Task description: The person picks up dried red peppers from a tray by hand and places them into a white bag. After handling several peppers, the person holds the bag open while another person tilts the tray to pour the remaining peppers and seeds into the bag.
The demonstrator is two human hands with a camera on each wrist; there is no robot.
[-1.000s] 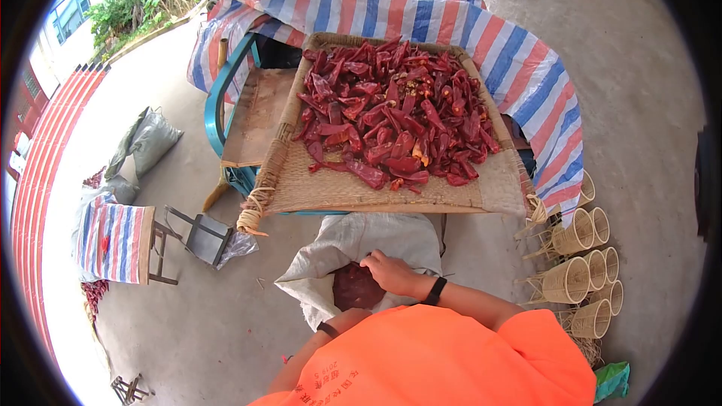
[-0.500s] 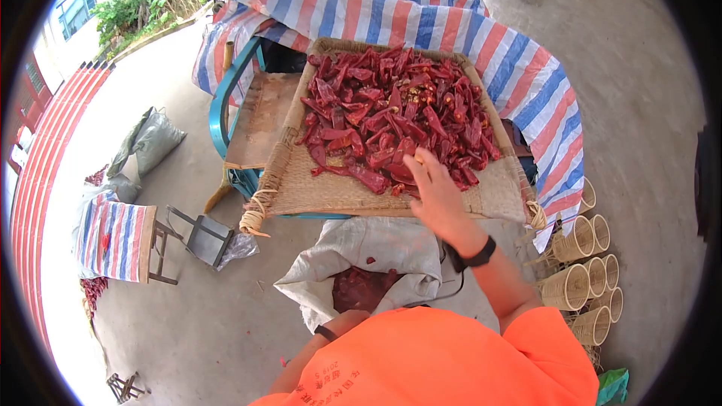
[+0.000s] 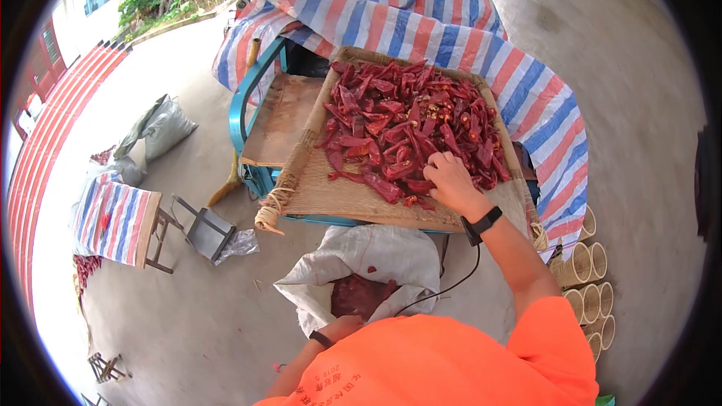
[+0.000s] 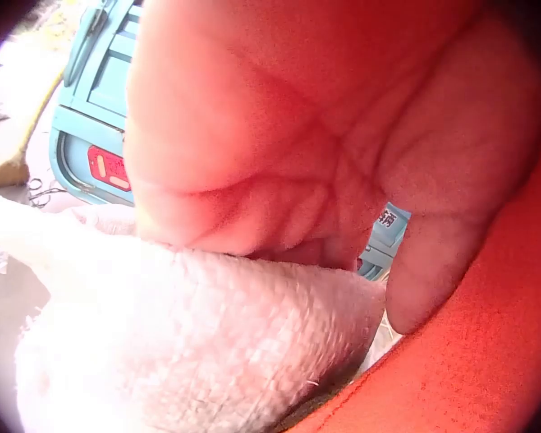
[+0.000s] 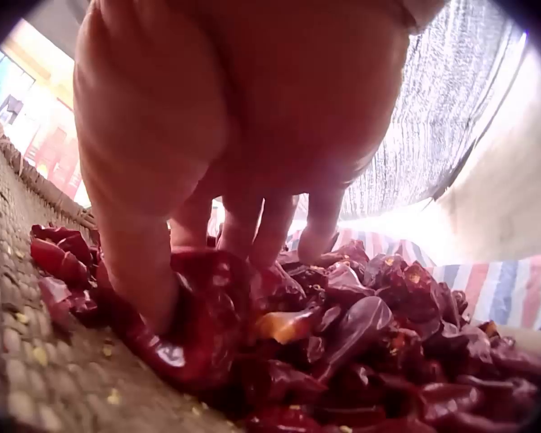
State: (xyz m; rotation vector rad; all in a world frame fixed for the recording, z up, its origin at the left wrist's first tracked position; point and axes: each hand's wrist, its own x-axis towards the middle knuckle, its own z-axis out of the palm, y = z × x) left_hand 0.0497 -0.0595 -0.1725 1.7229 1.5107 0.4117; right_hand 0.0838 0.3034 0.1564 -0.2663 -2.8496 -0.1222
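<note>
Red dried peppers (image 3: 391,124) (image 5: 361,334) lie heaped on a woven tray (image 3: 331,188) (image 5: 36,361). At the heap's near right side my right hand (image 3: 453,183) (image 5: 243,108) reaches down, its thumb and fingers around a glossy red pepper (image 5: 212,311). Below the tray's near edge stands a white woven sack (image 3: 383,248) (image 4: 189,334), its mouth open on dark red contents (image 3: 357,295). My left hand (image 3: 344,326) (image 4: 316,135) holds the sack's near left rim; its fingertips are hidden behind the fabric.
A teal frame (image 3: 239,109) with a wooden board (image 3: 282,120) is left of the tray, striped sheeting (image 3: 538,90) behind and right. Woven cone baskets (image 3: 579,267) stand at right, a small stool (image 3: 207,234) at left. A cable (image 3: 451,286) runs from my right wrist.
My right hand has gone from the sack's mouth up to the peppers on the tray, where its fingers have closed around one. My left hand stays at the sack.
</note>
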